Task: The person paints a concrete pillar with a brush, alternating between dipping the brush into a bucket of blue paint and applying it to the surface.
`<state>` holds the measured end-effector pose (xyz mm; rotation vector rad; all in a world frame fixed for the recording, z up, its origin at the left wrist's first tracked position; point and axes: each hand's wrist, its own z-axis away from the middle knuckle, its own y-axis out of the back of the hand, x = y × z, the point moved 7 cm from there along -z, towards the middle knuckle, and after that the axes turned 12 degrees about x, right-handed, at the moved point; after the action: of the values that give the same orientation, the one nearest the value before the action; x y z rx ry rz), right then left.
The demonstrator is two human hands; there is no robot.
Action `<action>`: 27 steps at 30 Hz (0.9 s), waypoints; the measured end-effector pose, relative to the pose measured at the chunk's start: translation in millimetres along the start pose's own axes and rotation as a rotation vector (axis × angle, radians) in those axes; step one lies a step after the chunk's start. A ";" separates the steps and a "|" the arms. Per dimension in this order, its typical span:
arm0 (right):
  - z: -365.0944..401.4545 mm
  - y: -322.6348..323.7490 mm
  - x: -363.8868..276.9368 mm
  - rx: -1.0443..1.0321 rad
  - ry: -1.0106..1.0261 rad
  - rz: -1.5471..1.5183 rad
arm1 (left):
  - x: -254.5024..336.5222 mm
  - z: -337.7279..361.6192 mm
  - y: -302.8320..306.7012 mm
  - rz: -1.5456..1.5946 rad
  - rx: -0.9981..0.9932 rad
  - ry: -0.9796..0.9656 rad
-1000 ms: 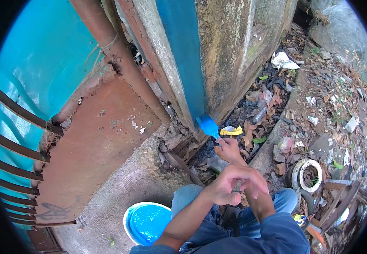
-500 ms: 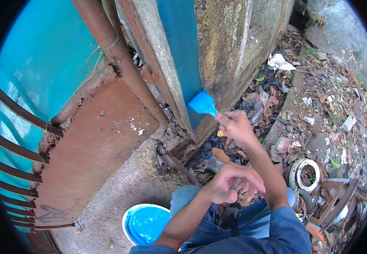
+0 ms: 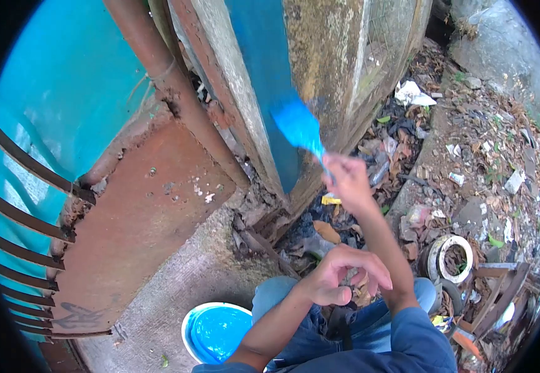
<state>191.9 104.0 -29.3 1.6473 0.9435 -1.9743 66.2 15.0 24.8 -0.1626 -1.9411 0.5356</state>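
Littered ground [image 3: 500, 161] fills the frame's right while, remotely, I have my right hand [image 3: 348, 181] grasping a brush [image 3: 298, 127] mid-frame, my left hand [image 3: 346, 275] released, its fingers loosely curled.

Littered outdoor ground [image 3: 469, 168] beside a weathered wall [image 3: 323, 68]

Rough concrete [image 3: 164, 286] bears a tub [image 3: 185, 329] of blue paint [image 3: 221, 329]; the littered ground [image 3: 471, 211] holds dry leaves [image 3: 326, 232], broken wood [image 3: 499, 297] and a white-faced ring [image 3: 442, 260], possibly a tyre.
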 end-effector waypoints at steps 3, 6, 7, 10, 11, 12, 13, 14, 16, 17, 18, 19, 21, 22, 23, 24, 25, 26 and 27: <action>6.1 31.2 86.4 0.058 -0.103 0.052 | -0.4 3.3 -2.2 0.021 0.006 0.012; 24.3 57.8 150.9 0.175 -0.329 0.128 | -1.0 2.8 -8.0 0.046 0.012 0.033; 26.0 58.0 160.0 0.194 -0.327 0.130 | -2.2 3.4 -8.9 0.046 0.012 0.043; 26.4 54.9 152.5 0.206 -0.456 0.243 | -5.0 0.2 -12.8 0.046 0.018 0.034; 16.0 50.0 137.3 0.155 -0.357 0.362 | -5.5 -1.3 -14.3 0.046 0.021 0.033; 9.1 45.0 117.7 0.156 -0.341 0.360 | -5.4 -3.1 -16.0 0.039 0.010 0.024; 6.2 32.2 87.7 0.110 -0.300 0.295 | -6.5 -4.3 -16.9 0.040 0.012 0.034; 6.7 20.0 57.6 0.063 -0.263 0.230 | -7.4 -4.0 -16.7 0.043 0.016 0.048; 9.1 5.7 -4.0 0.020 -0.166 0.231 | -8.3 -5.1 -10.9 0.036 0.020 0.028; 11.7 0.9 -30.5 -0.007 -0.155 0.192 | -8.8 -6.4 -7.8 0.034 0.029 0.012; 14.8 -3.0 -56.5 -0.032 -0.145 0.153 | -9.5 -7.0 -6.6 0.041 0.021 0.014; 18.5 -6.9 -85.7 -0.036 -0.111 0.109 | -7.6 -7.6 -2.2 0.076 0.051 -0.009; 22.5 -15.3 -139.8 -0.042 -0.032 0.036 | -7.5 -9.0 1.5 0.125 0.078 -0.047; 22.9 -19.7 -164.1 -0.048 0.011 0.008 | -8.0 -10.1 0.5 0.131 0.075 -0.043; 25.4 -24.6 -187.5 -0.053 0.063 0.004 | -7.6 -11.0 0.3 0.124 0.077 -0.045; 28.6 -28.4 -207.6 -0.061 0.113 0.001 | -7.1 -10.9 0.1 0.116 0.083 -0.048; 30.7 -29.9 -220.8 -0.060 0.110 0.003 | -7.4 -11.1 -0.3 0.120 0.085 -0.046; 33.5 -33.7 -238.0 -0.095 0.175 -0.057 | -6.5 -11.3 -0.6 0.122 0.087 -0.048; 35.4 -37.7 -252.0 -0.132 0.239 -0.117 | -4.8 -11.2 -2.4 0.126 0.072 -0.054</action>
<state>198.3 75.8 226.3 1.8164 1.2567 -1.7693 78.6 14.5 25.5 -0.2276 -1.9698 0.6991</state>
